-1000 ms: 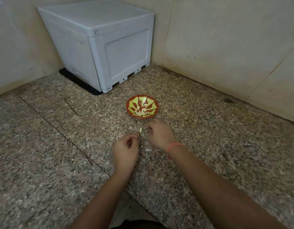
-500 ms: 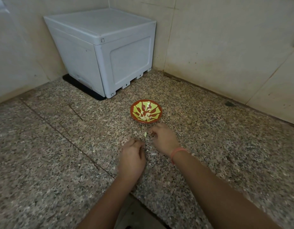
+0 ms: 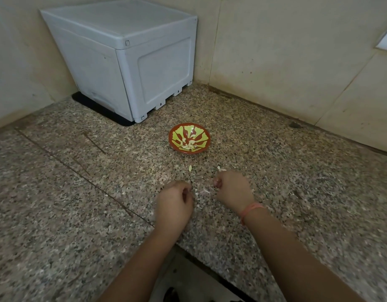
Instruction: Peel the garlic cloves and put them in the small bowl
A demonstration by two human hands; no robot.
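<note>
A small red bowl with a yellow-green pattern [image 3: 174, 133] stands on the granite counter [image 3: 79, 214] and holds several peeled garlic cloves [image 3: 188, 146]. One loose pale clove [image 3: 190, 168] lies on the counter just in front of the bowl. My left hand [image 3: 174, 203] rests on the counter below and left of that clove, its fingers curled under. My right hand [image 3: 233, 189] sits to the right, also curled, with a pink band on the wrist. I see nothing inside either hand. Thin bits of garlic skin [image 3: 203, 191] lie between the hands.
A white plastic box [image 3: 131, 62] stands in the back left corner against the tiled wall [image 3: 286, 62]. Another scrap of skin [image 3: 221, 169] lies just beyond my right hand. The counter's front edge [image 3: 210, 264] runs under my forearms.
My right hand has pulled back and to the right, away from the loose clove. The hands now sit farther apart. The view has shifted a little.
</note>
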